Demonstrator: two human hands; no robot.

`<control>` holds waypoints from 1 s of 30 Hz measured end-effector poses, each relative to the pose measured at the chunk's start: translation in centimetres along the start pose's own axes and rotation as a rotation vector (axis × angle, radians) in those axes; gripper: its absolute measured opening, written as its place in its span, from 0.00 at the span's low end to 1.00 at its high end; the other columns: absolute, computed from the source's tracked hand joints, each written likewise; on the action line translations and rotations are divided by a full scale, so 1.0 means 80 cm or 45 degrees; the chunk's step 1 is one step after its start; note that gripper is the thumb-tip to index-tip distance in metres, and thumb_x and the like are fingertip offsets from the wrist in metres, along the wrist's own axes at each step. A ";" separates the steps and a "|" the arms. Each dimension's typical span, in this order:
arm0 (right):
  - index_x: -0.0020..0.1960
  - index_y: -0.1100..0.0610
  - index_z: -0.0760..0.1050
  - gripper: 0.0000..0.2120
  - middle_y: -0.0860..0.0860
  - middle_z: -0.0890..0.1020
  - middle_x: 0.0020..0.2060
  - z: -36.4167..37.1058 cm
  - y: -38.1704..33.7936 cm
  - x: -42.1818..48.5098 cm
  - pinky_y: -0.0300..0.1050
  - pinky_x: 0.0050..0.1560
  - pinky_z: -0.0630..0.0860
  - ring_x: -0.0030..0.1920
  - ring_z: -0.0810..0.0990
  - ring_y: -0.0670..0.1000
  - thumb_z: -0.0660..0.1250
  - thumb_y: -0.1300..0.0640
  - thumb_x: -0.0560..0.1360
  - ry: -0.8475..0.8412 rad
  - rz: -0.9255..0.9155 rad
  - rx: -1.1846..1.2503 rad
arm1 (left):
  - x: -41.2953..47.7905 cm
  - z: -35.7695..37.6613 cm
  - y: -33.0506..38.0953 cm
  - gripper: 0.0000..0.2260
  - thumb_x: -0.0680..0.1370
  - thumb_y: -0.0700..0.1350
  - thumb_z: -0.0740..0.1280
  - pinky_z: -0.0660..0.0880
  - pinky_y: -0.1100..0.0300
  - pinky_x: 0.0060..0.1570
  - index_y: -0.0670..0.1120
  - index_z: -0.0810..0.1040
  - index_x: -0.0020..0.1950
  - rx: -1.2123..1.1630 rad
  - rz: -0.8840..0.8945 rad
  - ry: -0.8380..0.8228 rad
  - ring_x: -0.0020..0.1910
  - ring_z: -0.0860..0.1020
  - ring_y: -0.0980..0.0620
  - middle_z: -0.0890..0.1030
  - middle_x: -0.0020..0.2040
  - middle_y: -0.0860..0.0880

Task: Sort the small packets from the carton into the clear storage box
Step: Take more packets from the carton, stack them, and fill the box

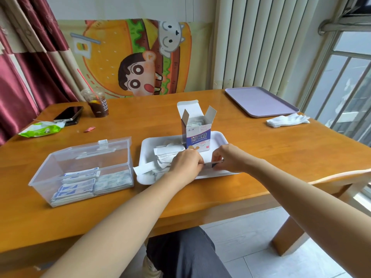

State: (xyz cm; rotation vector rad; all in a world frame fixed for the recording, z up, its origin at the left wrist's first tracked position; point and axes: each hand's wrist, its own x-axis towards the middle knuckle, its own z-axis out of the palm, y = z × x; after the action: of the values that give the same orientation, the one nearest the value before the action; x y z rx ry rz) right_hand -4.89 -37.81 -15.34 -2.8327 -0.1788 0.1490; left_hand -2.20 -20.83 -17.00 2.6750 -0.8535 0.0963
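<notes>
Standing upright with flaps open, the carton (197, 135) is set on the white tray (147, 146), with loose packets (165, 155) heaped just beside it. One small packet (213, 163) is pinched at its ends by the left hand (186, 162) and the right hand (229, 157) above the tray's near part. Inside the clear storage box (80, 157), left of the tray, sorted packets (78, 185) are stacked

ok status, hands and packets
Left hand and right hand pinch one packet over white tray. Carton open, upright on tray. Clear box open, part filled. Path to box clear.
</notes>
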 end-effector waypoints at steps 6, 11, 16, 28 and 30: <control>0.48 0.59 0.80 0.05 0.54 0.83 0.40 -0.035 -0.045 -0.005 0.39 0.36 0.74 0.33 0.78 0.48 0.67 0.58 0.76 0.058 -0.127 0.083 | -0.022 -0.068 -0.016 0.09 0.78 0.46 0.65 0.74 0.56 0.47 0.50 0.85 0.51 -0.114 -0.010 0.112 0.49 0.74 0.45 0.72 0.51 0.47; 0.50 0.57 0.80 0.06 0.54 0.82 0.35 -0.052 -0.121 0.007 0.39 0.31 0.73 0.31 0.78 0.49 0.64 0.61 0.78 0.176 -0.315 0.184 | -0.059 -0.153 -0.057 0.11 0.76 0.44 0.62 0.76 0.55 0.44 0.46 0.84 0.41 -0.056 -0.131 0.046 0.44 0.78 0.48 0.83 0.43 0.48; 0.50 0.56 0.78 0.07 0.51 0.84 0.42 -0.046 -0.207 0.048 0.37 0.32 0.74 0.33 0.79 0.49 0.65 0.65 0.74 0.297 -0.447 0.289 | -0.085 -0.197 -0.121 0.12 0.80 0.48 0.61 0.72 0.56 0.40 0.50 0.80 0.39 0.088 -0.213 0.007 0.41 0.76 0.46 0.80 0.38 0.50; 0.50 0.58 0.82 0.07 0.53 0.84 0.47 0.000 -0.283 0.115 0.32 0.39 0.74 0.40 0.80 0.45 0.67 0.63 0.74 0.233 -0.502 0.373 | -0.100 -0.205 -0.220 0.08 0.82 0.42 0.59 0.77 0.62 0.32 0.45 0.77 0.53 -0.057 -0.450 -0.285 0.32 0.81 0.55 0.82 0.38 0.48; 0.53 0.57 0.82 0.08 0.51 0.83 0.51 0.004 -0.276 0.115 0.40 0.51 0.74 0.51 0.77 0.48 0.67 0.62 0.75 0.310 -0.492 0.355 | -0.096 -0.201 -0.232 0.09 0.81 0.41 0.60 0.76 0.65 0.30 0.44 0.78 0.56 -0.010 -0.505 -0.359 0.32 0.81 0.56 0.82 0.46 0.45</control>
State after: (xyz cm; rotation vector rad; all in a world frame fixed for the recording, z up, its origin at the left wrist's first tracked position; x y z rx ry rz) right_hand 1.77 -15.56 -9.78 -2.4569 -0.5931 -0.2350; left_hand 2.74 2.91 -8.47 2.8324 -0.3768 -0.3835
